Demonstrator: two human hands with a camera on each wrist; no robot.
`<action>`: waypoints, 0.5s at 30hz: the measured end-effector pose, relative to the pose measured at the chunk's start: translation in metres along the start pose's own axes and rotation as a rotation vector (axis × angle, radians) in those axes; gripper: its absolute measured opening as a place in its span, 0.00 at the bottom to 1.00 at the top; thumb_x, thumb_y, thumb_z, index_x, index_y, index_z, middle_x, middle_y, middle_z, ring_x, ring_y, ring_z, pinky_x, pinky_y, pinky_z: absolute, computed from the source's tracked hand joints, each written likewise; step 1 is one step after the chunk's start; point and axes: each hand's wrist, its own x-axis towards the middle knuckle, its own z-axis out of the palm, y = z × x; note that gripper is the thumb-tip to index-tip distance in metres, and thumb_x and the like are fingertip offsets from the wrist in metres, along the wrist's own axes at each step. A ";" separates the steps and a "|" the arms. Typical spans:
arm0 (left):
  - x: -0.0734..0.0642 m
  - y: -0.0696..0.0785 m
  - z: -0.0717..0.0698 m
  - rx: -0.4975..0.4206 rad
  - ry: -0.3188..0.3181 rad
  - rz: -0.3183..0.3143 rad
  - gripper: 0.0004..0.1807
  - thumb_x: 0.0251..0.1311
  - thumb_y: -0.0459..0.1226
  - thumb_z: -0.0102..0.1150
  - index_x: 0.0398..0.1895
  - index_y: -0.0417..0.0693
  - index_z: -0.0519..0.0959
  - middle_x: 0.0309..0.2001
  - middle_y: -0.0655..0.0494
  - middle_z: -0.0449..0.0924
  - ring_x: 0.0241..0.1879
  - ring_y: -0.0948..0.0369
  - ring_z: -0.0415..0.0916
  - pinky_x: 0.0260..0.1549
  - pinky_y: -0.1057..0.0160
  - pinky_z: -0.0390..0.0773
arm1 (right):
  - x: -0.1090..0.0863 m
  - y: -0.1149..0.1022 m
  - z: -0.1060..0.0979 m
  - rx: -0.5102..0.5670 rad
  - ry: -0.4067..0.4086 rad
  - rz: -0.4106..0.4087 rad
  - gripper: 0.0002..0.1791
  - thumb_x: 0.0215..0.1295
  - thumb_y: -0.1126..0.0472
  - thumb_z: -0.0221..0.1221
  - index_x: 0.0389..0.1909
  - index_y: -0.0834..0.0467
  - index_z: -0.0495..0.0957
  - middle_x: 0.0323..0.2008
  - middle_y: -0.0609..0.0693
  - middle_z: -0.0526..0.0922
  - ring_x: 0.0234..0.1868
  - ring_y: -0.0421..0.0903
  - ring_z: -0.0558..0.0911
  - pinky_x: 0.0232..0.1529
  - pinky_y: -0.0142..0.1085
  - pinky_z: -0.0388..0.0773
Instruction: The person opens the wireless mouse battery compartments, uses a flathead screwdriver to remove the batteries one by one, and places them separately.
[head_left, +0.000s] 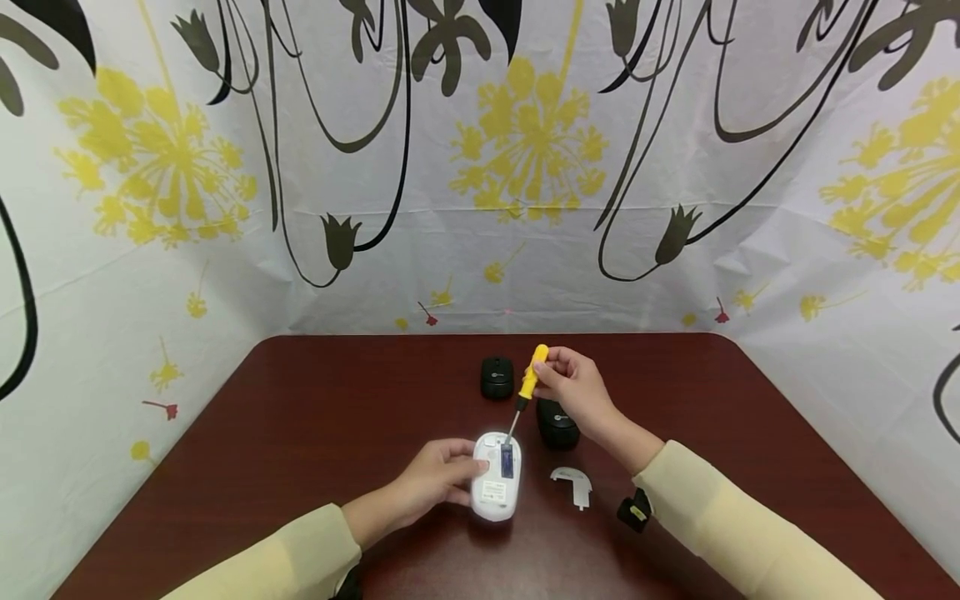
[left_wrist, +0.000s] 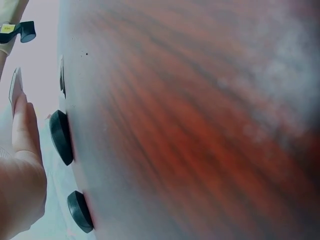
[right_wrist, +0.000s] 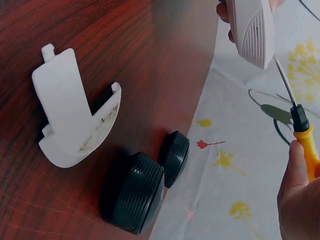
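My left hand (head_left: 435,473) grips a white computer mouse (head_left: 495,510) by its left side, thumb over its underside, which faces up toward the head camera. In its uncovered compartment sits a dark battery (head_left: 507,462). My right hand (head_left: 577,390) pinches a screwdriver (head_left: 534,372) with a yellow handle; its metal shaft slants down to the upper end of the compartment. To the right on the table lies the white battery cover (head_left: 572,479), seen closer in the right wrist view as a bent plate (right_wrist: 65,95). Only part of the left hand (left_wrist: 25,160) shows in the left wrist view.
Two black mice stand behind the white one: one (head_left: 497,377) toward the table's back, the other (head_left: 557,425) beneath the right hand. The dark red-brown table (head_left: 337,400) has a flower-patterned cloth (head_left: 427,183) hanging behind it and along both sides.
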 end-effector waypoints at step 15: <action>-0.001 -0.001 0.000 -0.011 -0.007 0.003 0.21 0.63 0.33 0.59 0.55 0.27 0.73 0.38 0.47 0.82 0.36 0.57 0.81 0.29 0.60 0.83 | 0.014 0.011 -0.001 0.075 0.000 0.243 0.14 0.73 0.65 0.52 0.51 0.72 0.68 0.45 0.60 0.76 0.37 0.43 0.82 0.40 0.34 0.82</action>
